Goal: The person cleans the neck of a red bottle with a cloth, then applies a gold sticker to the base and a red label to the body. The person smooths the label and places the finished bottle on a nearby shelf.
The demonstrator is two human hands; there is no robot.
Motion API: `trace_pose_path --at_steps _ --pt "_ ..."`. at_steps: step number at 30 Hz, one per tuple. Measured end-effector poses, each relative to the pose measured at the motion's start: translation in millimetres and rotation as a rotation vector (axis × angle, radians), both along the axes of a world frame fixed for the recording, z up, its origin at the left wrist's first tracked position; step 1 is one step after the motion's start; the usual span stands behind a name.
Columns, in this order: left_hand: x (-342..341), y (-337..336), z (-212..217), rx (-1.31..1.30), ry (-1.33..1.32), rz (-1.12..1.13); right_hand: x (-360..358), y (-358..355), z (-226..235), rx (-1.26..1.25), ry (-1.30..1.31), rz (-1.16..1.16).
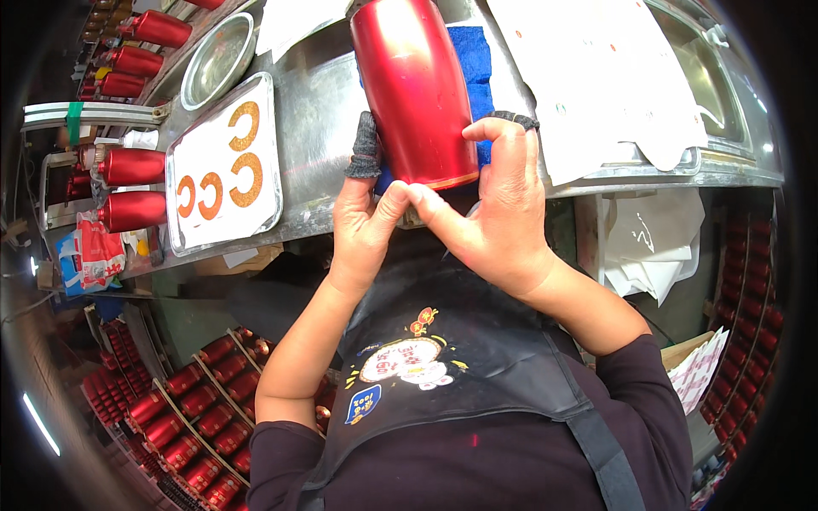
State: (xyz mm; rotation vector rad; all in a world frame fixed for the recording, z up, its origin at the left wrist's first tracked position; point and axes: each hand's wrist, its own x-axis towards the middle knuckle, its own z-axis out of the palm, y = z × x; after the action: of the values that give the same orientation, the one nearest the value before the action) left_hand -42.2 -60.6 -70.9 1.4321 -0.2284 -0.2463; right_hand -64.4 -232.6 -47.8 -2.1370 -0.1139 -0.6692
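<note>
Red bottle [413, 94] smooth, glossy, metallic-looking. Worktop [315, 115] bare metal, dull sheen; blue cloth [471, 55] matt, rough-looking. Finger sleeves [365, 146] dark matt knit; apron [486, 362] smooth, slightly shiny.

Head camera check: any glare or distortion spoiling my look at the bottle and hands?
Head view: a pale highlight washes the upper part of the red bottle; left hand and right hand look clear; the white sheet at upper right is nearly blown out; the metal table has a bowed front edge; the picture's rim falls to black.
</note>
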Motion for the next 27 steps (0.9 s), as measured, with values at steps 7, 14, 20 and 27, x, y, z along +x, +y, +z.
trace_pose_path --at_steps 7,14,20,27 --pt "-5.7 -7.9 2.0 -0.075 0.073 0.045 -3.0 -2.9 0.0 0.130 0.151 0.019" --pt "-4.1 -9.9 -1.7 0.013 -0.011 0.077 -2.8 -3.7 -0.2 0.185 0.179 0.030" --pt "-16.1 0.9 -2.7 0.355 -0.305 0.183 -3.1 -5.8 1.4 0.171 0.183 0.061" --pt "-46.6 -4.3 -10.2 0.617 -0.480 0.266 -2.7 -5.6 -0.1 0.206 0.209 0.077"
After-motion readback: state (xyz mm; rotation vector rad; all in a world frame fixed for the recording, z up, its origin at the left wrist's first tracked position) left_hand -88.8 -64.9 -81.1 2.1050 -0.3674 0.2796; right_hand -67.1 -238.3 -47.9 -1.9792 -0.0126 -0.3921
